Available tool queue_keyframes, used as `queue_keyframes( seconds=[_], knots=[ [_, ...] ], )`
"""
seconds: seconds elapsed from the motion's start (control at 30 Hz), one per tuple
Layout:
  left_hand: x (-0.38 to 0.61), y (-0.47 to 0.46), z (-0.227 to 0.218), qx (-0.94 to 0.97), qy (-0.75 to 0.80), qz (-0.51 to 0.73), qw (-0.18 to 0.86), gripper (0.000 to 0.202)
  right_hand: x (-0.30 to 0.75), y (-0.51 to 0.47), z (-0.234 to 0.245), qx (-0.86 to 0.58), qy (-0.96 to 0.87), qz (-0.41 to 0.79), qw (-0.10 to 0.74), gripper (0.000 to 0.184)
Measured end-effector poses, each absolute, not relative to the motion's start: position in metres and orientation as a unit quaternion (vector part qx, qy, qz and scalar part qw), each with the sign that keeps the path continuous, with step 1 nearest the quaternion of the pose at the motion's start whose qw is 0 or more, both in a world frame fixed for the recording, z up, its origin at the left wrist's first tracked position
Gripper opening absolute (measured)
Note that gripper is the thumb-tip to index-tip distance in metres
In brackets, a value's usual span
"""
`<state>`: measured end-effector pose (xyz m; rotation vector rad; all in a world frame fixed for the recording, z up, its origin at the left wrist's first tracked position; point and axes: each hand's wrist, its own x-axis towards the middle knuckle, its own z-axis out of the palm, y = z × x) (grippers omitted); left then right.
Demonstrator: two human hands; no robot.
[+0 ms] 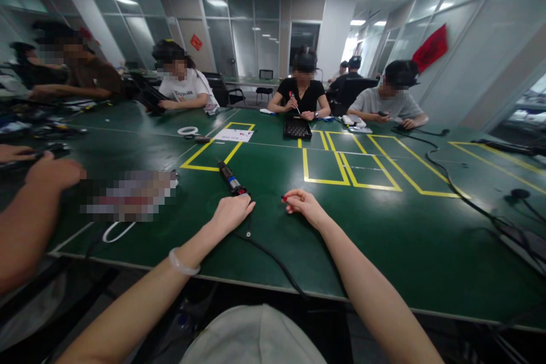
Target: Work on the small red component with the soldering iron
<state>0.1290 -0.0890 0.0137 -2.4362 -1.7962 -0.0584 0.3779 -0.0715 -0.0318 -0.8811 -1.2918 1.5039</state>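
My left hand (232,213) is closed around the rear of a black corded tool (230,177), which looks like an electric screwdriver. Its thin tip points away from me, and blue, grey and red parts show on its body. From beneath that hand a black cord (273,259) runs to the table's front edge, with a small metal ring (248,234) close by. To the right, my right hand (302,207) hovers over the table, thumb and fingers drawn together. Red shows at its fingertips; I cannot tell whether a small object or nails.
Yellow tape outlines (326,182) mark the green table (273,227). A white paper (234,135) and white ring (188,131) lie beyond the tool. At left are a blurred-out item (132,196) and a neighbour's hand (55,173). Cables (443,168) cross the right. People work opposite, one over a black tray (297,128).
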Motion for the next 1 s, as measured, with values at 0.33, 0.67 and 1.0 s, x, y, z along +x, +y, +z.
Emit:
queue_keyframes(
  seconds=[0.33,0.67,1.0],
  knots=[
    [0.194,-0.123,0.005,-0.858,-0.5,-0.116,-0.037,0.029,0.383,-0.063,-0.037,-0.444,-0.718,0.346,0.409,0.016],
    [0.197,-0.128,0.006,-0.887,-0.452,-0.09,-0.008,0.031,0.384,-0.064,-0.038,-0.441,-0.779,0.265,0.359,0.016],
    [0.198,-0.132,0.011,-0.879,-0.468,-0.088,-0.009,0.03,0.38,-0.069,-0.031,-0.418,-0.788,0.257,0.371,0.015]
  ],
)
